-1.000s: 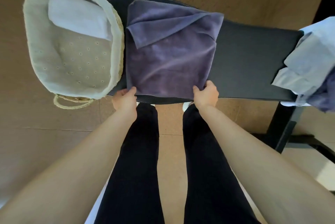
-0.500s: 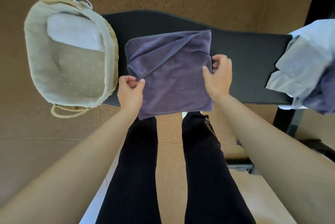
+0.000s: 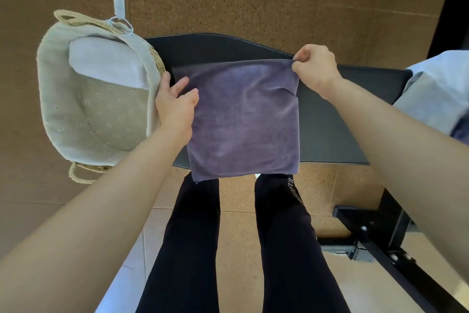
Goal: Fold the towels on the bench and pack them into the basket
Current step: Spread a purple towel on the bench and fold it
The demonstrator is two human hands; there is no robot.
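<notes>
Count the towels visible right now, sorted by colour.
Purple: 2, the held towel and a dark scrap at the far right edge.
White: 1, the white towel in the basket.
Light blue: 1, the light blue heap, layers unclear.
Total: 4.

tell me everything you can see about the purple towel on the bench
The purple plush towel looks soft and velvety, with a stitched hem showing at its near left corner. It appears folded into a near square and lies mostly flat on the black padded bench, its near edge hanging over the bench's front. The right hand pinches its far right corner, and the left hand holds its left edge near the far corner. It sits just right of the lined woven basket.
</notes>
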